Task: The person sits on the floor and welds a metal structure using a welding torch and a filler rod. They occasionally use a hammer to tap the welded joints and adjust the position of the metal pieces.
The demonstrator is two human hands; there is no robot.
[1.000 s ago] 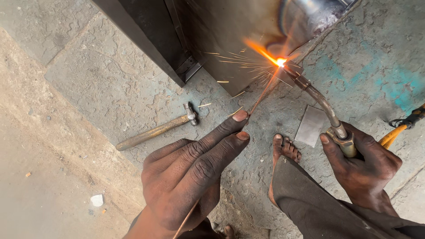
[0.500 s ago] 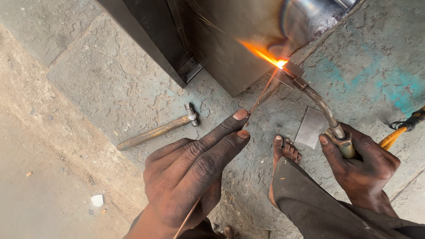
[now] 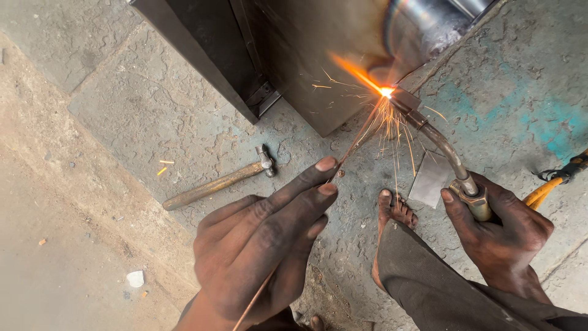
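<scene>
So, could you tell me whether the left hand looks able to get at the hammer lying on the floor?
Probably yes: the hammer lies on bare concrete just beyond the left hand, nothing between them. But that hand's grip is taken up by the thin filler rod.

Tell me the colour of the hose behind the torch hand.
Yellow-orange hose, right edge of the head view, behind the right hand.

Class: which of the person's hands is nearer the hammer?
Left. The left hand is just below-right of the hammer; the right hand grips the torch far across.
</scene>
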